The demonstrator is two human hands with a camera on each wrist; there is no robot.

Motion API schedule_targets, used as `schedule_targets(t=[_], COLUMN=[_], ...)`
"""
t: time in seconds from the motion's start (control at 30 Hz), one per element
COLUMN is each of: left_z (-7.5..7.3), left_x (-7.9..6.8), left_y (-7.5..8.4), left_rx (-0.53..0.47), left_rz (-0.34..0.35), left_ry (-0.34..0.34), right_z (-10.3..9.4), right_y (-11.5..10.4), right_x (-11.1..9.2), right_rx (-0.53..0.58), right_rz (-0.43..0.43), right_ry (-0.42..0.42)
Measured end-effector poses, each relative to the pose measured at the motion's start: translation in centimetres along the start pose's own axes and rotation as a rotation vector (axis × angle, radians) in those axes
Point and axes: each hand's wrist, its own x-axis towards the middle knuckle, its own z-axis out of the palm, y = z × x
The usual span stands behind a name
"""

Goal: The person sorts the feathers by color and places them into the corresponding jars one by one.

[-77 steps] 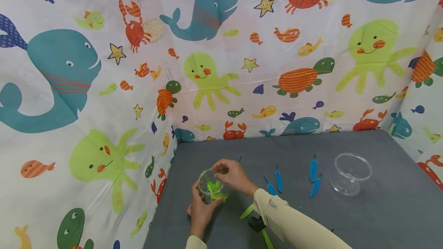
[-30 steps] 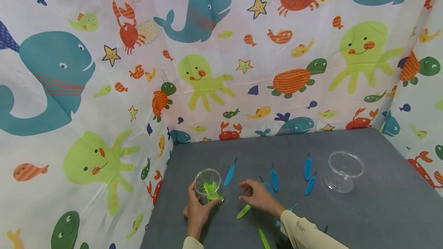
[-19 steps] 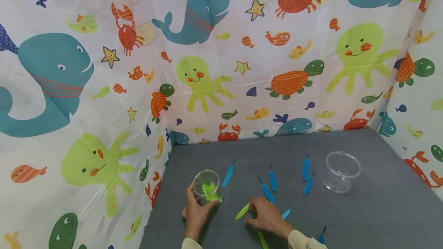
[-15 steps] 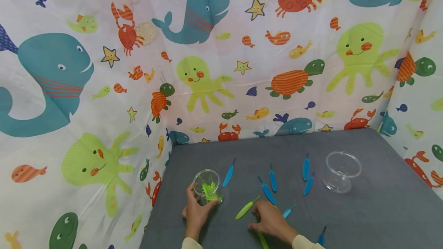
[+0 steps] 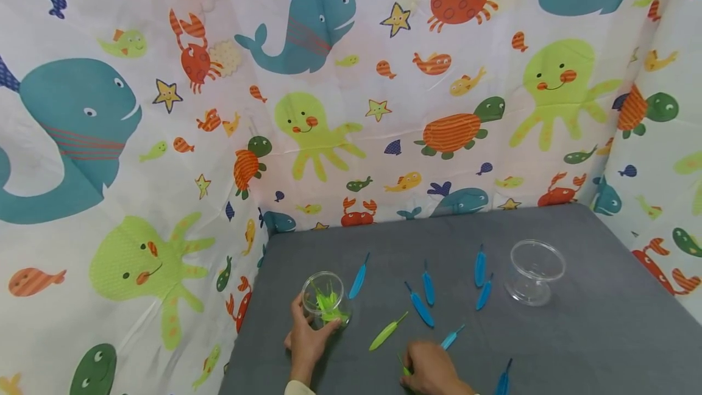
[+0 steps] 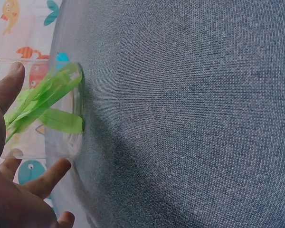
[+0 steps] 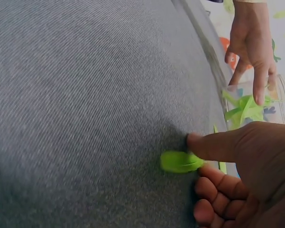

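A clear cup (image 5: 323,272) with several green feathers (image 5: 328,302) inside stands at the left of the grey table. My left hand (image 5: 308,340) grips it low, the thumb on the near side and fingers round the left. The left wrist view shows the feathers (image 6: 47,102) through its wall. At the near edge, my right hand (image 5: 432,368) pinches a green feather (image 7: 180,162) between thumb and index finger; the other fingers are curled. Just beyond it another green feather (image 5: 386,333) lies on the cloth, between the cup and the right hand.
Several blue feathers lie scattered, among them one beside the cup (image 5: 359,279), one mid-table (image 5: 421,308) and one at the near edge (image 5: 503,381). A clear footed bowl (image 5: 534,285) stands at the right. Sea-animal print fabric (image 5: 329,139) encloses the table's back and sides.
My right hand has left the cup's rim, passed the farther green feather, and come nearer to pinch the other one. My left hand stays on the cup. The head view has shifted slightly.
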Motion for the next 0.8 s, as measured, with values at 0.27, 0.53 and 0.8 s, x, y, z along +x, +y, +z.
schedule_targets(t=[0.27, 0.53, 0.8], left_z=[0.0, 0.0, 0.1], left_x=[-0.2, -0.1, -0.2], left_y=[0.0, -0.1, 0.1], left_rx=[0.007, 0.003, -0.008], left_rz=[0.005, -0.006, -0.005], left_ry=[0.001, -0.008, -0.017], right_z=[0.4, 0.7, -0.3], right_y=[-0.5, -0.2, 0.8], right_x=[-0.4, -0.3, 0.5], right_rx=[0.068, 0.114, 0.283], right_rz=[0.041, 0.004, -0.104], right_ry=[-0.036, -0.008, -0.060])
